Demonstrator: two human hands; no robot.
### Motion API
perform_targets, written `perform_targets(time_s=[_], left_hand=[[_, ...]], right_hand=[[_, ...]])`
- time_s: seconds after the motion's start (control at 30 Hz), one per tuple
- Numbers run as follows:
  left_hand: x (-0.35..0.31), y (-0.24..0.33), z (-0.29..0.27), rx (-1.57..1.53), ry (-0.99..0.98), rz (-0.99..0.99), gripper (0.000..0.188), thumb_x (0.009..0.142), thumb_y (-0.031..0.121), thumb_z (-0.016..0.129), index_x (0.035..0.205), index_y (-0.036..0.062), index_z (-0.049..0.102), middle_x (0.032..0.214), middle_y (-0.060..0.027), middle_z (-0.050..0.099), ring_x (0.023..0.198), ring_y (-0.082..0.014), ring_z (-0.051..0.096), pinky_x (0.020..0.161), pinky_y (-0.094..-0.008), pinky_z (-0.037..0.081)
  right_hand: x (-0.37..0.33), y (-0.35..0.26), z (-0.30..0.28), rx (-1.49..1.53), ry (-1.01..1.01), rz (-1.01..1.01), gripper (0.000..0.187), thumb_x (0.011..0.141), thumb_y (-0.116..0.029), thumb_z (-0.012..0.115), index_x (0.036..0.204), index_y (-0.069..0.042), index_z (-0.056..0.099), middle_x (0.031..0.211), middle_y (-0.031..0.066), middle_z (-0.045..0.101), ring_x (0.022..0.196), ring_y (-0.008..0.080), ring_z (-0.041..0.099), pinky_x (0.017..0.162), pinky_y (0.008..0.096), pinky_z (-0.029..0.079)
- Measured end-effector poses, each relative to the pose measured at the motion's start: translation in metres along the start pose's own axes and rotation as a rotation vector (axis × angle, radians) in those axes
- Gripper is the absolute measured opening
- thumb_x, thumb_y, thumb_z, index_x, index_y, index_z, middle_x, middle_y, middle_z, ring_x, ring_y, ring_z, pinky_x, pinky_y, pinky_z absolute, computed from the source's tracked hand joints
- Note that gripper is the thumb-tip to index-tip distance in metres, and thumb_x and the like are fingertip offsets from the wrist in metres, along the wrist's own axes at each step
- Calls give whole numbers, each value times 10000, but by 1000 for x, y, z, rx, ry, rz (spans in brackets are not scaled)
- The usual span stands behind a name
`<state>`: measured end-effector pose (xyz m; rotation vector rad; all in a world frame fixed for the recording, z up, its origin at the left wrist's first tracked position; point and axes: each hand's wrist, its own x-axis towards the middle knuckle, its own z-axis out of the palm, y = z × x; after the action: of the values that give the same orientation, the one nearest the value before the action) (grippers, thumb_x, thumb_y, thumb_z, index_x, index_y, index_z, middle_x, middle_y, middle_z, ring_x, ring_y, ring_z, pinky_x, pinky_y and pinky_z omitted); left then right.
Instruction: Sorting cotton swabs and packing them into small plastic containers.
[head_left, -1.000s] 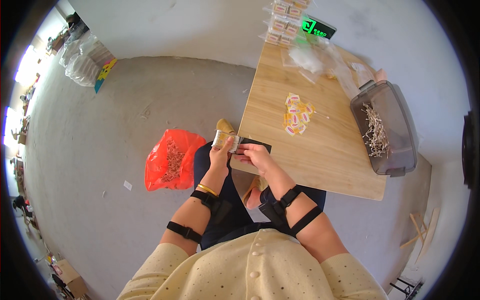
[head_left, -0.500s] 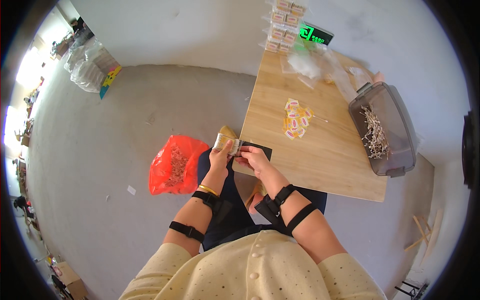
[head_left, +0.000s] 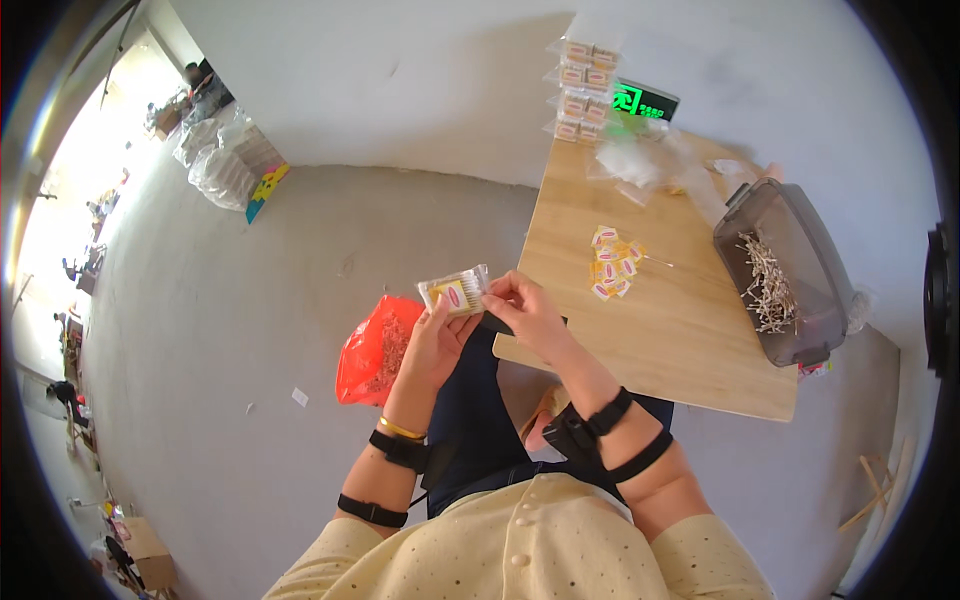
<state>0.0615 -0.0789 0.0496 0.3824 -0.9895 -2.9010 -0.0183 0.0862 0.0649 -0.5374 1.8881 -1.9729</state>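
Note:
Between my hands is a small clear packet of cotton swabs with a yellow and white label card inside. My left hand grips it from below and the left side, thumb over its front. The fingers of my right hand pinch the packet's right edge. Both hands are in front of the near left corner of the wooden table. A pile of small yellow and white label cards lies on the tabletop, with one loose cotton swab beside it.
On the table's right stands a grey see-through bin holding many loose cotton swabs. Stacked filled packets, clear plastic bags and a green-lit sign are at the back. A red plastic bag rests on the floor to the left.
Both hands have risen with the packet, and its labelled face now shows more fully. My right fingers have moved up along its right edge. The whole view has shifted slightly.

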Motion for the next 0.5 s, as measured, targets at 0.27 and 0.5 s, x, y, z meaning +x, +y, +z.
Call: perform_targets(time_s=[0.27, 0.5], left_hand=[[-31, 14, 97, 1101, -259, 492, 452, 809, 101, 837, 1232, 26, 694, 1157, -85, 747, 1139, -191, 670, 1047, -344, 474], [-55, -15, 147, 1190, -400, 467, 218, 853, 31, 787, 1067, 19, 746, 895, -72, 767, 809, -146, 718, 765, -285, 551]], right_hand=[[-72, -104, -60, -420, -10, -325, 112, 938, -16, 674, 964, 7, 567, 1078, 103, 672, 978, 208, 657, 904, 346, 512], [-131, -128, -83, -241, 159, -295, 148, 920, -3, 699, 1054, -21, 640, 1010, 68, 666, 981, 202, 643, 926, 350, 497]])
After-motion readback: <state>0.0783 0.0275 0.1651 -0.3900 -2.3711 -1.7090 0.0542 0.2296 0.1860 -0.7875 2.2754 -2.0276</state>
